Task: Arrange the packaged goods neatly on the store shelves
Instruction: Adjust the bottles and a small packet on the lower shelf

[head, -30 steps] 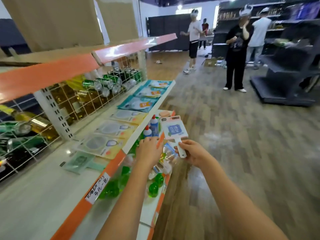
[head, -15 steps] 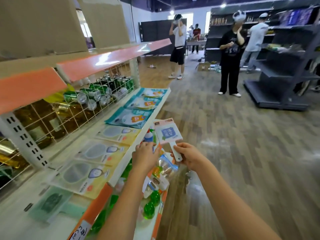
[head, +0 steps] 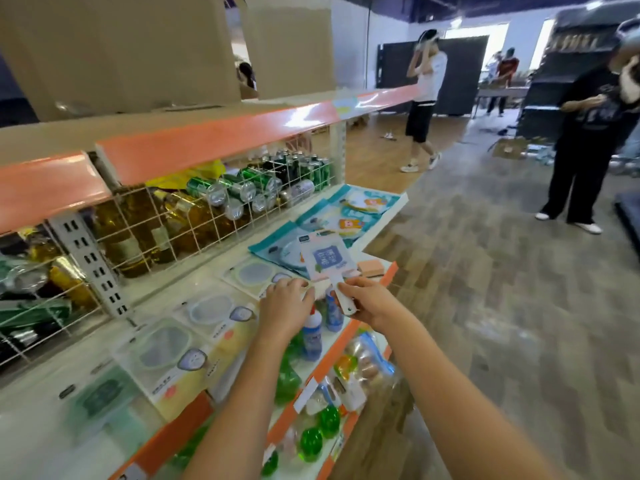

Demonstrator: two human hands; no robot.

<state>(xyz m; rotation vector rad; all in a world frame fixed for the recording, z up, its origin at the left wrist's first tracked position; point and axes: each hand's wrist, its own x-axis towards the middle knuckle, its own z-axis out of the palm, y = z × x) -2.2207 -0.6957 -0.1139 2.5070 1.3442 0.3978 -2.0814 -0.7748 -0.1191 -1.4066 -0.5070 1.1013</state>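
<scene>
My right hand (head: pixel 367 299) grips the white handle of a carded brush pack (head: pixel 327 258), pink-white with a blue label, held over the front edge of the white shelf (head: pixel 207 268). My left hand (head: pixel 285 304) touches the pack's lower left corner with curled fingers. On the shelf lie a row of flat yellow-white packs (head: pixel 211 311) and, further along, teal packs (head: pixel 349 211). A green flat pack (head: pixel 104 398) lies nearest me.
Behind a wire grille (head: pixel 194 216) sit oil bottles and green cans. The lower shelf (head: pixel 322 372) holds blue-white bottles, green bottles and bagged goods. Cardboard boxes (head: pixel 138 46) stand on top. Two people (head: pixel 424 98) stand in the aisle on the wooden floor; dark shelving at right.
Both hands carried the brush pack up and leftward over the shelf edge, toward the teal packs. My view swung left and closer to the shelf.
</scene>
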